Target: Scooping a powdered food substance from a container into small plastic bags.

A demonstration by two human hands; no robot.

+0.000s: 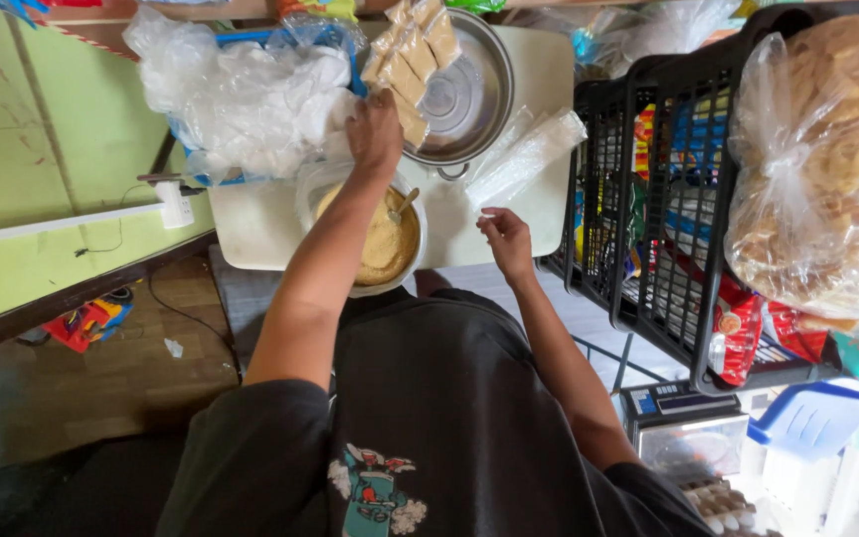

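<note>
Left hand [375, 131]: closed on a hanging strip of small clear tan-filled packets [408, 62], above the round white bowl of yellow crumbs [382, 239]. Right hand [506, 239]: pinching a clear plastic sleeve [524, 159]. Risk: swinging strip may dip into crumbs or tear apart.

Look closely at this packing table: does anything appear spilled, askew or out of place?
Nothing looks spilled. One oddity: the filled packets lie in a loose row that hangs over the rim of the metal pot instead of sitting inside it, beside the left hand. The spoon leans in the bowl of yellow crumbs. The right hand rests near the empty bags.
</note>
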